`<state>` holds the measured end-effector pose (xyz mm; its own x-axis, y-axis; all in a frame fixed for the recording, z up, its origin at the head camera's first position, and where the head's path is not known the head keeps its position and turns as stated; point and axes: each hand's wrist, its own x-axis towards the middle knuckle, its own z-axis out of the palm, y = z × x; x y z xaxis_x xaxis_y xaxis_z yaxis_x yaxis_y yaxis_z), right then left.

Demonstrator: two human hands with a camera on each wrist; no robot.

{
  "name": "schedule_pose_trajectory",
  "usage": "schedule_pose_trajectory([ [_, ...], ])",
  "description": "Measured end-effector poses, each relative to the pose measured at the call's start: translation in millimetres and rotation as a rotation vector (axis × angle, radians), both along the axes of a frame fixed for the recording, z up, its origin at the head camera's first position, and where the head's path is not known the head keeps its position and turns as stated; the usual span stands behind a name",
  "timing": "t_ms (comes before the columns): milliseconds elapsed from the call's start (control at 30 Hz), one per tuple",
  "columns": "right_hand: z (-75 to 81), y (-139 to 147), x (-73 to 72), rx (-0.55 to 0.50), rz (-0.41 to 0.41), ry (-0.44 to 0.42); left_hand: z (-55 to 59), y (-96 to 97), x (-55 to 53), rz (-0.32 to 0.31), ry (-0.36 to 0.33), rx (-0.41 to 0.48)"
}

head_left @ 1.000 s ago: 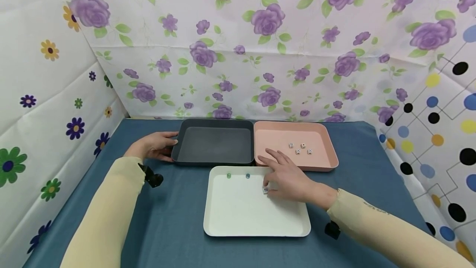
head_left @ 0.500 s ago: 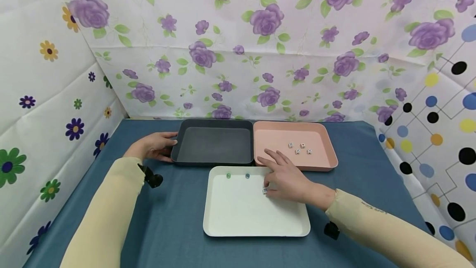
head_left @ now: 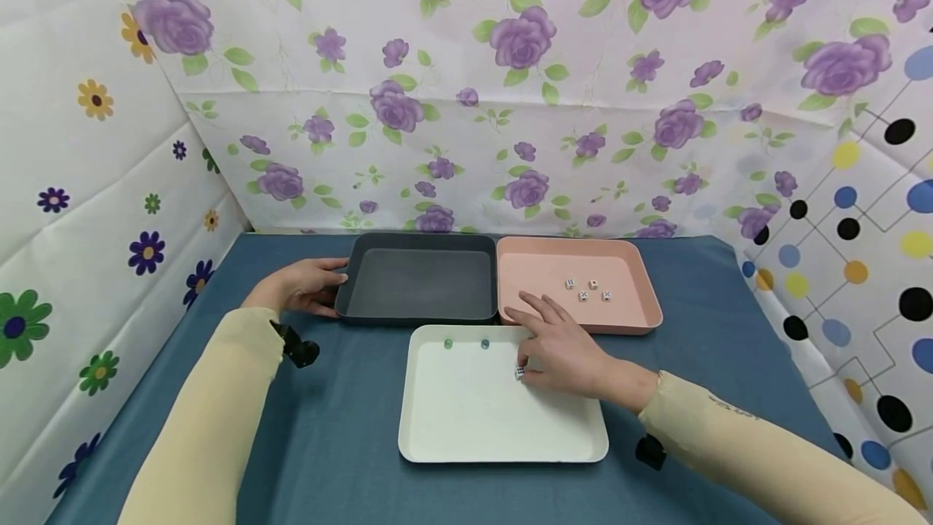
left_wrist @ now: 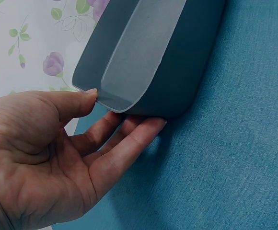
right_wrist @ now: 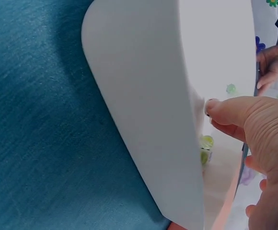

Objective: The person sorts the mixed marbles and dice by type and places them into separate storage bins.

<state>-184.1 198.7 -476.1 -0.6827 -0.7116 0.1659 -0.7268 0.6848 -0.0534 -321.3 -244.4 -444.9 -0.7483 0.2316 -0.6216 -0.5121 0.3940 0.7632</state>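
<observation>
At the left end of the dark grey tray, my left hand holds the rim. The left wrist view shows its thumb on the rim and the fingers against the outer wall. My right hand is over the right side of the white tray, pinching a white die with black pips between thumb and forefinger. A green marble and a blue marble lie near the white tray's far edge. Yellow-green marbles show below the pinched die in the right wrist view.
A pink tray stands against the dark grey tray's right side, with several white dice in it. The white tray sits just in front of both. A blue cloth covers the table, and a flowered curtain rises behind.
</observation>
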Motion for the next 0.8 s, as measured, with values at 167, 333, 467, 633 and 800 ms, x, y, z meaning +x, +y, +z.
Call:
schedule_pose_trajectory([
  [167,7.3,3,-0.1,-0.02,-0.019,-0.003,-1.4,-0.6,-0.4,-0.004,-0.003,0.002],
  [333,19.7,7,-1.1,-0.045,-0.031,-0.014,-0.9,-0.6,0.0,-0.005,-0.006,0.001],
  [467,27.9,10,-3.9,-0.064,-0.036,-0.003,-1.0,-0.3,-0.8,0.0,-0.008,-0.002],
  [633,36.5,15,-8.1,-0.058,-0.054,0.021,-1.8,-0.6,-0.7,-0.003,-0.007,0.009],
  [800,48.4,19,-10.6,-0.07,-0.083,0.015,-0.7,0.4,0.2,-0.008,-0.001,0.013],
])
